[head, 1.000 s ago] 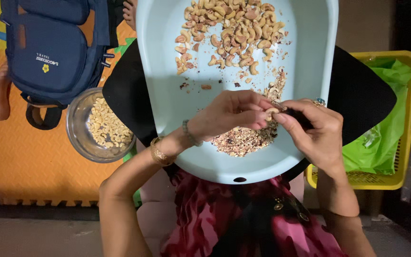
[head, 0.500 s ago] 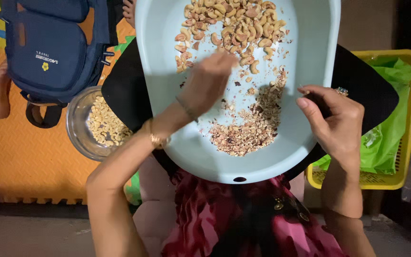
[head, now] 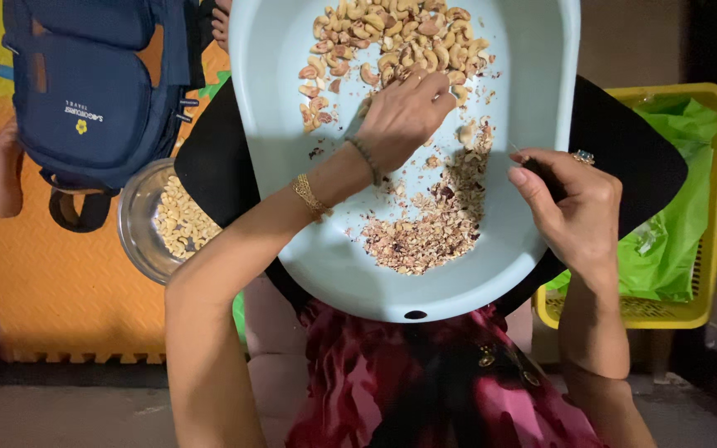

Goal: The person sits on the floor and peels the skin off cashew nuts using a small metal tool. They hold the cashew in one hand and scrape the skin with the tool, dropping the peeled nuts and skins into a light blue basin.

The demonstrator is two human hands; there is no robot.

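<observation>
Pale-blue basin (head: 541, 50) across lap, landmark for all below. Near rim: husk pile (head: 425, 236), light, crumbly. At right rim: right hand (head: 570, 211), fingers curled shut on a thin tool, barely visible. Mid-basin: left hand (head: 404, 116), fingers bent, tips down on cashews (head: 392, 41); grasp not discernible. Cashews at far end, under and beyond fingertips: light, hard, brittle; likely best pinched singly by the sides. Left of basin: bowl (head: 139, 224) of peeled nuts.
</observation>
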